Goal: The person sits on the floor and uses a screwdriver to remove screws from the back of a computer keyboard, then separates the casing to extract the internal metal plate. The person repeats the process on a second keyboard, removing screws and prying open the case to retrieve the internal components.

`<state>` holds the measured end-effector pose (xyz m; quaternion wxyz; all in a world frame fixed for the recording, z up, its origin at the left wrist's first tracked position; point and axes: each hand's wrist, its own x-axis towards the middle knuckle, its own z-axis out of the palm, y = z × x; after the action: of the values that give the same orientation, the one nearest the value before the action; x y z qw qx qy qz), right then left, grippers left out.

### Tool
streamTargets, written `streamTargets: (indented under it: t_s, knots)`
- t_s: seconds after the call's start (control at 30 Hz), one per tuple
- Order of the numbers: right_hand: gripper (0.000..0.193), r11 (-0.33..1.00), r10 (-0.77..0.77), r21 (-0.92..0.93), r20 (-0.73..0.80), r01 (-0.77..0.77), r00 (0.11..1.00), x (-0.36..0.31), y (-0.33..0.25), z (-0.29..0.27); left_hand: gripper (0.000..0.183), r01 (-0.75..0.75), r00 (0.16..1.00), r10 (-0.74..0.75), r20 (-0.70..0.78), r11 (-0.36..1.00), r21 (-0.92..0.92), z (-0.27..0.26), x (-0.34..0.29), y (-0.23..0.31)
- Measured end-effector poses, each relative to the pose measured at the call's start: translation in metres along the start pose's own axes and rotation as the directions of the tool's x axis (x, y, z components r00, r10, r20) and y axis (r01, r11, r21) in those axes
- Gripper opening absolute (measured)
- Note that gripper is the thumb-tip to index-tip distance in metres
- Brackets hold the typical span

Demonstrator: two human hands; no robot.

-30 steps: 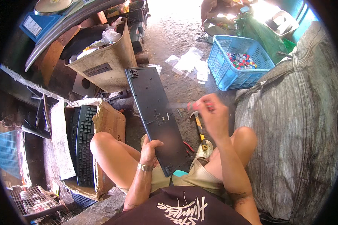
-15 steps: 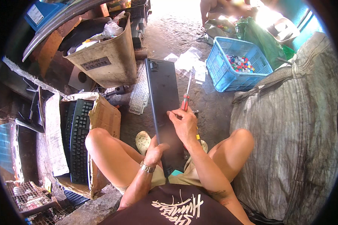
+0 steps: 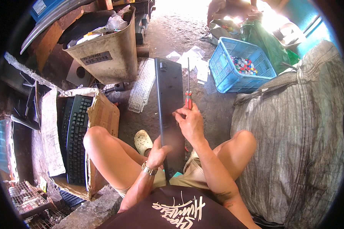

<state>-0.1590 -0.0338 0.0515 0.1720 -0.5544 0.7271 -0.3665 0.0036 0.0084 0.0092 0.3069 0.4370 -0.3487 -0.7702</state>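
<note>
A long black keyboard [image 3: 170, 86] stands tilted between my knees, its flat underside with a small foot near the far end turned to the right and up. My left hand [image 3: 158, 153] grips its near left edge, fingers wrapped around it. In my right hand [image 3: 190, 121] is a screwdriver [image 3: 188, 100] with a red and grey handle, its long metal shaft pointing away from me. The thumb side of that hand is close to the keyboard's right edge; whether it touches is hard to tell. The screwdriver's tip is free of the keyboard.
On the left, a cardboard box [image 3: 103, 126] holds black keyboards [image 3: 79, 141]. Beyond it stands a grimy bin [image 3: 114, 61] of waste. Clear plastic sheets [image 3: 142, 86] and white papers [image 3: 197, 57] lie ahead. A blue crate [image 3: 233, 82] contains bottle caps; a large woven sack [image 3: 286, 145] fills the right.
The keyboard has turned a little more edge-on, its far end shifting right. The screwdriver has swung from a slight rightward lean to nearly straight ahead. Both hands keep their grip.
</note>
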Motion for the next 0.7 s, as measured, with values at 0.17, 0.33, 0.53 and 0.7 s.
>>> streamTargets:
  t_s: [0.17,0.33,0.53,0.7]
  knots:
    - [0.012,0.990,-0.121,-0.071,0.049,0.125,0.991,0.004,0.008,-0.010,0.051,-0.009,0.997,0.008,0.070,1.000,0.028,-0.005,0.003,-0.006]
    - [0.020,0.951,-0.241,-0.156,0.166,0.267,0.956,0.013,0.012,-0.021,0.050,-0.026,0.999,0.030,-0.028,0.993,0.115,0.000,0.000,-0.001]
    - [0.018,0.979,-0.121,-0.143,0.154,0.144,0.981,0.011,0.004,-0.024,0.043,0.024,1.000,-0.023,0.008,0.992,-0.124,0.000,0.006,-0.004]
    - [0.015,0.976,-0.168,-0.117,0.129,0.183,0.977,0.008,0.006,-0.017,0.042,0.038,0.999,-0.038,0.011,0.998,-0.051,-0.004,0.008,-0.009]
